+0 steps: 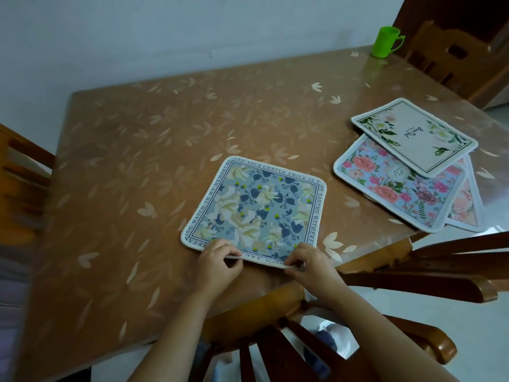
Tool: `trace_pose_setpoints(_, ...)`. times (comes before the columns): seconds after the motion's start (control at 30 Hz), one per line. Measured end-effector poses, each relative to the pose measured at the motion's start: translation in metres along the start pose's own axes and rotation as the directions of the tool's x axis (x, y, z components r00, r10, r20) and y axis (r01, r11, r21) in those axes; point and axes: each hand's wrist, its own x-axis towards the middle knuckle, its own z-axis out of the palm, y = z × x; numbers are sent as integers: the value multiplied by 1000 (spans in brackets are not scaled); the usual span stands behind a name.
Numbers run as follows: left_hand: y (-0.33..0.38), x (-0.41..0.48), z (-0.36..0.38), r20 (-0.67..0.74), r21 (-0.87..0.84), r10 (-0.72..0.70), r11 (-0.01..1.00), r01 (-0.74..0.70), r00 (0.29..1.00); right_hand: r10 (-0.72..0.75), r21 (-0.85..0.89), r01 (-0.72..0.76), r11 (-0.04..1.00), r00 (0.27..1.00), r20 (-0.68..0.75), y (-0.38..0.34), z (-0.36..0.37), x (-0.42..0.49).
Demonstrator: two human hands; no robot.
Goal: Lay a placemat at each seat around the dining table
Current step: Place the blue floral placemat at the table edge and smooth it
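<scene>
A square blue floral placemat (256, 206) with a lettered border lies flat near the front edge of the dining table (154, 150). My left hand (219, 261) pinches its near edge on the left. My right hand (309, 264) pinches the same edge near the right corner. That edge is lifted slightly off the table. At the right lies a loose stack of placemats: a cream one with green leaves (414, 136) on top, a pink rose one (396, 186) beneath it, and a third (466, 208) peeking out under those.
A wooden chair back (278, 304) stands between me and the table's front edge. A second chair (429, 268) is at the right, another (22, 172) at the left, one more (451, 53) at the far right. A green cup (385, 41) stands near the far corner.
</scene>
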Motion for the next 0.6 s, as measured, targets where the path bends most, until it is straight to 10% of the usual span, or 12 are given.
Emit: trace_pose_setpoints(0.6,-14,-43,-52,-174,53,-214,973,226,961,-281,-57,284,957,958,57,-55,48,56)
